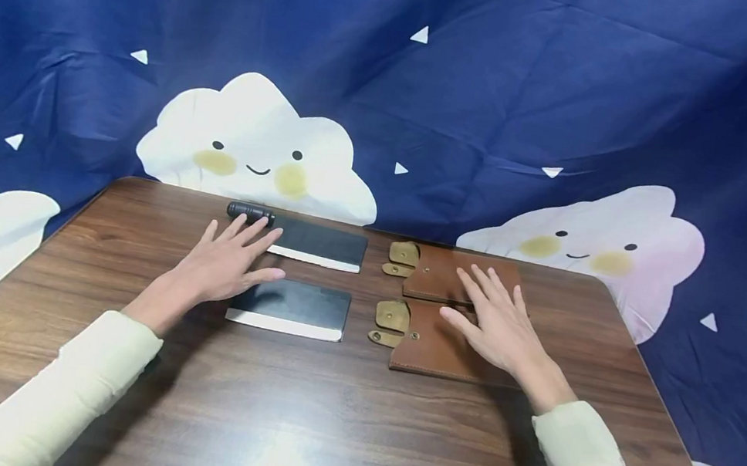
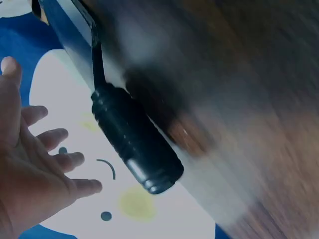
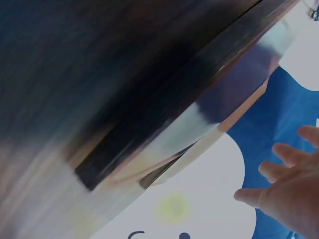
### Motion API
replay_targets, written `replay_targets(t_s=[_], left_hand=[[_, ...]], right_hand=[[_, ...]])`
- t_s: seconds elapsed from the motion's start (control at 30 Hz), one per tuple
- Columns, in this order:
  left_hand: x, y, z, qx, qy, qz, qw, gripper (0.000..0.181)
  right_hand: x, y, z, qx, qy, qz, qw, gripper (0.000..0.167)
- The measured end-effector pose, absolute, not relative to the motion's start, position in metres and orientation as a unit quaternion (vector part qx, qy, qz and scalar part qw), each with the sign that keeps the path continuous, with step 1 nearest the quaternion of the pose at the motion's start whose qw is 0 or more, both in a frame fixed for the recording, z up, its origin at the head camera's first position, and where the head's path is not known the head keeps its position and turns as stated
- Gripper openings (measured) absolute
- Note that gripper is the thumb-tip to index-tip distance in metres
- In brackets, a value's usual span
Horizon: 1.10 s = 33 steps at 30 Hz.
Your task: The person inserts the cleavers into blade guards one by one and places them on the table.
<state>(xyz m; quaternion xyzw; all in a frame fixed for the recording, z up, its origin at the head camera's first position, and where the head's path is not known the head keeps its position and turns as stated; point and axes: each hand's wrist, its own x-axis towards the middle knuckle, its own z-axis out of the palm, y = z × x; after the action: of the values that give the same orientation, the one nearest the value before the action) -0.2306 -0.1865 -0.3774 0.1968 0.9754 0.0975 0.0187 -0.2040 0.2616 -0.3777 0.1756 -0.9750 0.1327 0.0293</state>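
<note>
Cleavers [image 1: 297,308] out, beside sheaths [image 1: 437,342]; sheathing prob. not begun, both to go. L hand [image 1: 221,267] & R hand [image 1: 502,328] spread, empty.

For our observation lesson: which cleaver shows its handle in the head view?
The far cleaver: its black handle shows beyond the left hand; none shows on the near cleaver.
</note>
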Motion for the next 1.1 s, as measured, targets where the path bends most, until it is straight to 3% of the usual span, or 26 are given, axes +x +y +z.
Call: replay_targets(t_s=[0.5, 0.83, 1.1], left_hand=[[-0.230, -0.216, -0.372, 0.179, 0.974, 0.136, 0.034, 0.096], [-0.233, -0.229, -0.372, 0.201, 0.969, 0.145, 0.017, 0.082], [-0.242, -0.245, -0.381, 0.182, 0.928, 0.314, 0.080, 0.077]], right_hand=[[-0.197, 0.289, -0.385, 0.239, -0.965, 0.094, 0.058, 0.090], [-0.193, 0.298, -0.390, 0.246, -0.963, 0.107, 0.015, 0.098], [-0.192, 0.300, -0.396, 0.292, -0.952, 0.094, 0.016, 0.110]])
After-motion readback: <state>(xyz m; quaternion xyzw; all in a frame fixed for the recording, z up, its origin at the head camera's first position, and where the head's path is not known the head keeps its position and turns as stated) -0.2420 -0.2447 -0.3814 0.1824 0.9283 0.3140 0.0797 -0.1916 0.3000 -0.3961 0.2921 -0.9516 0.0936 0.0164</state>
